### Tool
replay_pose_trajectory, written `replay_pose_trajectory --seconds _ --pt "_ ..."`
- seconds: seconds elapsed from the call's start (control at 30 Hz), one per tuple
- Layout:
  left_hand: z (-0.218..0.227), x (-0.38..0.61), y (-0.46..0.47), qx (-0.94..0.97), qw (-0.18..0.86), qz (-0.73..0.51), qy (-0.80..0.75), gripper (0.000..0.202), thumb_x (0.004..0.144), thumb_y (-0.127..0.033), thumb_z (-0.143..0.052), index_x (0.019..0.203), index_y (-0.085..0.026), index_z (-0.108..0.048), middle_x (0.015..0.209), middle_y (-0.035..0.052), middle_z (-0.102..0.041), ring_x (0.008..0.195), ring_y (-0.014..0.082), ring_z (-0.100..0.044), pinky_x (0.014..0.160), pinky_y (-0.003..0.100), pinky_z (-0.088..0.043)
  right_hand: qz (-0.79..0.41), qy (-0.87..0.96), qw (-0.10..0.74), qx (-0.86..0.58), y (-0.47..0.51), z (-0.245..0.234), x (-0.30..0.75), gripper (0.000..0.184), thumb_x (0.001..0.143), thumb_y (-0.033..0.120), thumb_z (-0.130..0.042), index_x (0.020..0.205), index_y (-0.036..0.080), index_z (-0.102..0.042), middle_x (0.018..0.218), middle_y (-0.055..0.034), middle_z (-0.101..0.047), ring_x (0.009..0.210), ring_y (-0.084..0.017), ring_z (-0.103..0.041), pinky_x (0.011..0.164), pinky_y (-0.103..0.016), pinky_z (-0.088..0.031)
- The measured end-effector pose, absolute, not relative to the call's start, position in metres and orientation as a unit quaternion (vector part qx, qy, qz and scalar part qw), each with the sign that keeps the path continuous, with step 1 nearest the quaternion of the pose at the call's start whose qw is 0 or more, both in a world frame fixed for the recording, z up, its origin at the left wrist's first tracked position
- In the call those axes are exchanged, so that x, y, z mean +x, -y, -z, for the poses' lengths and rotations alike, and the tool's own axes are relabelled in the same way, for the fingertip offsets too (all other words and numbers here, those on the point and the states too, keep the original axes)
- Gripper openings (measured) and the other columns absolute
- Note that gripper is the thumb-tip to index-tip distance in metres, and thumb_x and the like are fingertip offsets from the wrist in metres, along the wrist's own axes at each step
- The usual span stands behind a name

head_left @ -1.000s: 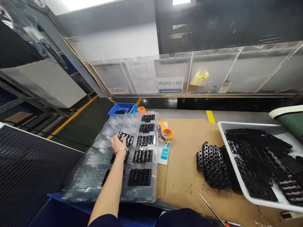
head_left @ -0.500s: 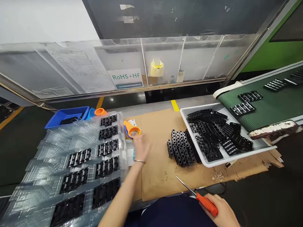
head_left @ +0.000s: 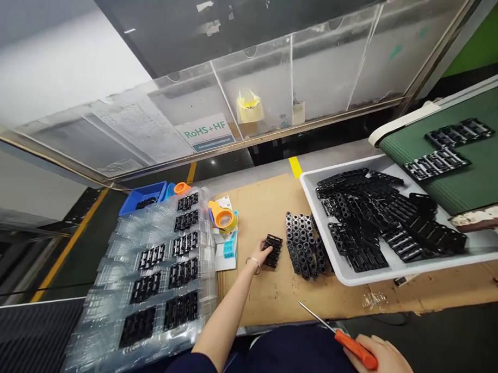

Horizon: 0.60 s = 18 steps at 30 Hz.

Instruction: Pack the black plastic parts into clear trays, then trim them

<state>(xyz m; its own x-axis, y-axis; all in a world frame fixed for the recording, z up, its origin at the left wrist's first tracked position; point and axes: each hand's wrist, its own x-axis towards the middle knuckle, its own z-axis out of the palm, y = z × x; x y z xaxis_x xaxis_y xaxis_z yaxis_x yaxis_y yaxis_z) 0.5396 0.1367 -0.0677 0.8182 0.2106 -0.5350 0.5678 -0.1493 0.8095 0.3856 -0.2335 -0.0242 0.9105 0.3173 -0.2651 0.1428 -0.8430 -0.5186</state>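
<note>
**Left hand** point(head_left: 259, 254): my fingertips are on a black plastic frame point(head_left: 273, 251) lying on the brown cardboard sheet point(head_left: 265, 203). My fingers cover part of it, and I can't tell whether I'm gripping it or only touching it.
**Right hand** point(head_left: 384, 362): wrapped around the orange handle of a screwdriver point(head_left: 355, 349), with the hand cut off by the bottom edge of the view.
**Hands:** well apart.
**Frame's spot:** just left of a stacked bank of black frames point(head_left: 304, 245).
**Tray:** a white tray point(head_left: 393, 276) heaped with frames, overlapping too much to count.
**Left side:** clear blister trays point(head_left: 106, 290) hold black frames, with the lower layers hard to make out.
**Far end:** an orange tape dispenser point(head_left: 222, 217) and a blue bin point(head_left: 140, 200), its contents too small to tell.
**Far right:** a green conveyor belt point(head_left: 494, 168) carries more frames and runs out of view.
</note>
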Motion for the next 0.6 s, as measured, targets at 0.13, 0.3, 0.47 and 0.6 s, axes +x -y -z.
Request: replay_pose_trajectory --seconds 0.13,0.3,0.47,0.6 --pt "0.06 0.516 -0.146 0.742 0.559 0.194 -0.314 0.033 0.098 -0.037 -0.063 0.123 -0.016 -0.062 0.113 0.0076 -0.068 0.092 0.0192 -0.069 0.08 0.039 -0.061 -0.22 0.137 0.286 -0.922 0.239 0.03 0.407 0.037 0.089 0.05 -0.055 0.06 0.029 -0.064 0.058 -0.0004 -0.063 0.056 -0.022 -0.064 0.057 -0.032 -0.044" --pt "0.044 0.488 -0.143 0.753 0.515 0.23 -0.338 0.029 0.098 -0.039 -0.062 0.113 -0.015 -0.065 0.105 0.0058 -0.069 0.087 0.0174 -0.068 0.078 0.036 -0.06 -0.269 0.155 0.308 -0.899 0.245 0.033 0.422 0.038 0.09 0.052 -0.055 0.061 0.028 -0.059 0.058 -0.0003 -0.063 0.056 -0.022 -0.065 0.055 -0.032 -0.042" --pt "0.028 0.468 -0.136 0.767 0.484 0.251 -0.339 0.027 0.098 -0.04 -0.062 0.103 -0.014 -0.067 0.095 0.0031 -0.07 0.08 0.0156 -0.067 0.073 0.034 -0.059 -0.307 0.17 0.305 -0.885 0.245 0.029 0.439 0.041 0.091 0.055 -0.054 0.06 0.029 -0.06 0.06 0.0006 -0.066 0.057 -0.022 -0.067 0.055 -0.031 -0.045" --pt "0.008 0.462 -0.14 0.784 0.474 0.254 -0.311 0.024 0.097 -0.037 -0.065 0.099 -0.013 -0.068 0.088 0.0016 -0.071 0.074 0.0143 -0.068 0.07 0.032 -0.06 -0.341 0.184 0.309 -0.868 0.236 0.038 0.446 0.036 0.09 0.058 -0.055 0.069 0.033 -0.069 0.067 -0.0007 -0.071 0.064 -0.024 -0.072 0.056 -0.03 -0.052"
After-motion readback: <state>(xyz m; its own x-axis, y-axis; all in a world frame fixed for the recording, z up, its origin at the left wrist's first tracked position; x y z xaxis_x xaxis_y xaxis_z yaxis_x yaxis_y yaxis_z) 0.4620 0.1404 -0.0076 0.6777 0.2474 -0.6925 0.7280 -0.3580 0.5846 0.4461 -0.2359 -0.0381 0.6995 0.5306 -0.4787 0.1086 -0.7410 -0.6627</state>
